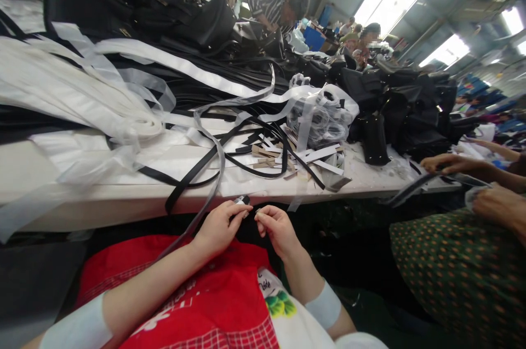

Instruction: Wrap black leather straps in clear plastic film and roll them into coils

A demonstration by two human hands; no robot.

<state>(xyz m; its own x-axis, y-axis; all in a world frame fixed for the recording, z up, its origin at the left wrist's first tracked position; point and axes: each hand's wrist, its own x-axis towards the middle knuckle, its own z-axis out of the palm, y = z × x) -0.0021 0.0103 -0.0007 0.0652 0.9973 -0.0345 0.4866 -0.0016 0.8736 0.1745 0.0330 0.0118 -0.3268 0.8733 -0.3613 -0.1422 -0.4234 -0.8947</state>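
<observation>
Near the table's front edge, my left hand (pixel 221 224) pinches a small black piece (pixel 243 200) with a light patch. Just to its right, my right hand (pixel 278 228) has thumb and forefinger pressed together; what lies between them is too small to name. The fingertips of both hands are close but apart. A grey strip (pixel 222 158) runs from the table down past my left forearm. Black straps (pixel 193 179) lie on the table beyond my hands, beside a pile of short white and brown strips (pixel 267 158).
Clear plastic rolls (pixel 322 119) sit behind the strips. White bands (pixel 74 86) cover the left of the white table (pixel 102 195). Black bags (pixel 411 108) are heaped along the back. At the right, a person's hands (pixel 447 164) hold a dark strip; another person (pixel 279 6) bends over beyond.
</observation>
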